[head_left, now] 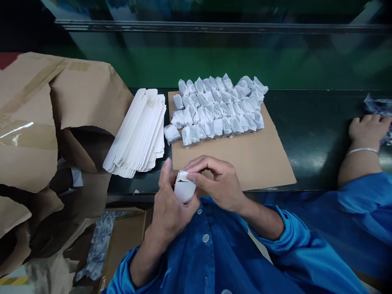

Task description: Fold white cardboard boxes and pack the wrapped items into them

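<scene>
My left hand (173,202) is wrapped round a small white box (185,191), held upright in front of my chest. The fingers of my right hand (216,177) pinch a flap at the box's top end, where a dark slit shows under the flap. What is inside the box is hidden. Beyond my hands, several rows of small paper-wrapped items (217,127) stand on a flat cardboard sheet (257,163). One wrapped item (172,134) sits at the sheet's left edge. To its left lies a stack of flattened white boxes (136,130).
Large torn cardboard cartons (88,98) crowd the left side. Below them, an open carton (125,241) holds more wrapped items. The dark bench (306,122) runs to the right, where a co-worker's hand (369,130) rests by clear plastic. A green panel (171,63) rises behind.
</scene>
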Demonstrator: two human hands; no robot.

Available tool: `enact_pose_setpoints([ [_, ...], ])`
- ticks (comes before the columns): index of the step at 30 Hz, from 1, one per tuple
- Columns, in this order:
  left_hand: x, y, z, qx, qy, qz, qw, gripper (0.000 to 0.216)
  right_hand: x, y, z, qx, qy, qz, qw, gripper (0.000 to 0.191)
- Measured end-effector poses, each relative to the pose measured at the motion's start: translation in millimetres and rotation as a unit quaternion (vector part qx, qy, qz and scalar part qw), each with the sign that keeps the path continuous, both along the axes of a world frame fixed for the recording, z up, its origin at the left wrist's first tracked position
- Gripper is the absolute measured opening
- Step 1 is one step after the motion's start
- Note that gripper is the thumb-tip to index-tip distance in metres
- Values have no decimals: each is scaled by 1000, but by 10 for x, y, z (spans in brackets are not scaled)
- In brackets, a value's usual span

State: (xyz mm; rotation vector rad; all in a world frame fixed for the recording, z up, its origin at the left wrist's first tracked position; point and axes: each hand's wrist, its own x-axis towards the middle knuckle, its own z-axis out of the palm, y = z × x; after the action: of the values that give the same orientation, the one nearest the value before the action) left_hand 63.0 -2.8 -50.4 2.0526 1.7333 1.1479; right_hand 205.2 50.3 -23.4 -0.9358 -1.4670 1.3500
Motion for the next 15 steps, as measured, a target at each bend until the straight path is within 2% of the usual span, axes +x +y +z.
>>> enact_pose_setpoints([
  [2, -23, 4, 24, -37, 26, -3, 999, 96, -5, 0, 1, 13, -16, 6, 1000, 11],
  [4, -47, 5, 32, -65, 59, -5, 996, 98, -10, 2, -4, 13, -26, 11, 1000, 13],
  [9, -50, -7, 9, -71, 82, -37, 993, 94, -11, 6, -25, -15, -45, -11, 999, 9],
  [15, -40, -19, 20, -93, 62, -49, 992, 91, -5, -15, -77, 47, -45, -6, 998, 6],
])
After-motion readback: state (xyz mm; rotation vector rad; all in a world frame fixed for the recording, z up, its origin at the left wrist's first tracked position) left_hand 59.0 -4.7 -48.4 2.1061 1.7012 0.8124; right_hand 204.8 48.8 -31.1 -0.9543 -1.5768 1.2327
